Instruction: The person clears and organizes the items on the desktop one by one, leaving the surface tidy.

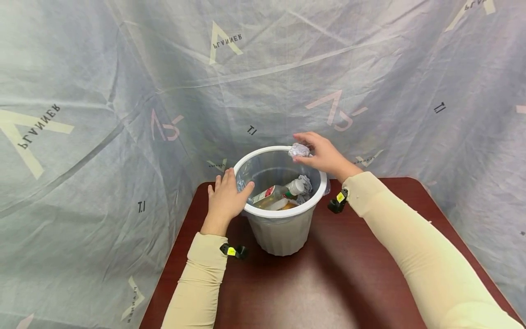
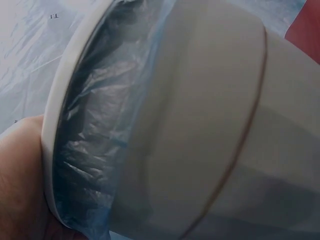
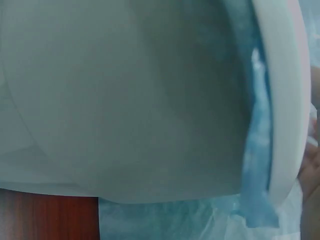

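Note:
A grey waste bin (image 1: 282,233) with a white rim (image 1: 263,213) and a thin bluish plastic liner (image 2: 95,145) stands upright. With its fingers spread, my left hand (image 1: 227,195) rests at the left side of the rim. My right hand (image 1: 322,154) holds a crumpled paper ball (image 1: 299,151) between thumb and fingers, over the far right part of the rim. Down in the bin lie a clear plastic bottle (image 1: 276,193) with a white cap and more crumpled paper (image 1: 305,183). Only part of the right hand shows at the edge of the right wrist view.
The bin is on a dark red-brown table (image 1: 283,292) with rounded far corners. Behind it and on both sides hang grey printed sheets (image 1: 263,82). Each sleeve carries a small black wrist device, the left one (image 1: 233,251) close to the bin.

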### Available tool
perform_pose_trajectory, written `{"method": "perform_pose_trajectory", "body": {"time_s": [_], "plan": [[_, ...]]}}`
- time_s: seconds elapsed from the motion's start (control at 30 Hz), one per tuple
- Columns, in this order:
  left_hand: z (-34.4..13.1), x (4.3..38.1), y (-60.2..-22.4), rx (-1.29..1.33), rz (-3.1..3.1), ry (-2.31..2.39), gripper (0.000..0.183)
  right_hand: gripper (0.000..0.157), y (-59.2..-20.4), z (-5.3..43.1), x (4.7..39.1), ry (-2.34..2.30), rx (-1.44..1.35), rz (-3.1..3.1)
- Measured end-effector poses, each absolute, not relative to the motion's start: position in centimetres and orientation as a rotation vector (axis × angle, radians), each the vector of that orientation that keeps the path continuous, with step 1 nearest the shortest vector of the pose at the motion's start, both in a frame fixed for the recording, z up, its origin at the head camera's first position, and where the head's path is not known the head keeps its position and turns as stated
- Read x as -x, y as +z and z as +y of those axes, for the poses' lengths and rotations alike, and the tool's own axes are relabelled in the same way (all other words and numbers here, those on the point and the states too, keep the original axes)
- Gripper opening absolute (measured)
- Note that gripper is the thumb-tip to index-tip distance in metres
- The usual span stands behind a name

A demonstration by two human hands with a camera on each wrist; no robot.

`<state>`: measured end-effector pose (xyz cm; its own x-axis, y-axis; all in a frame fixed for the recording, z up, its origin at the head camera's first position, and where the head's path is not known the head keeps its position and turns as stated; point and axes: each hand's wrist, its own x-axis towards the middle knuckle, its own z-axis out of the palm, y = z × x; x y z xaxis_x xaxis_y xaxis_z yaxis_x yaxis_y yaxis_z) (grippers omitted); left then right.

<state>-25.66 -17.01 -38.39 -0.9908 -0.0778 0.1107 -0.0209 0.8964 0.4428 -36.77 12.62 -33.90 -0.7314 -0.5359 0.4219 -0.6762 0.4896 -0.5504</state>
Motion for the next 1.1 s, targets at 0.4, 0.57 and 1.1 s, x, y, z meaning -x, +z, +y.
{"method": "perform_pose_trajectory", "body": {"time_s": [0.4, 0.57, 1.1], "plan": [[-16.5, 25.8, -38.1, -0.082, -2.945, -0.657, 0.092, 0.076, -34.9, 14.7, 36.7, 1.006, -0.963, -2.67], [-16.3, 26.1, -38.2, -0.064, -2.944, -0.659, 0.092, 0.079, -35.8, 15.8, 36.3, 0.932, -0.88, -2.781], [-14.1, 30.7, -38.5, 0.156, -2.963, -0.696, 0.09, 0.095, -36.7, 18.9, 34.3, 0.751, -0.621, -3.038]]}}
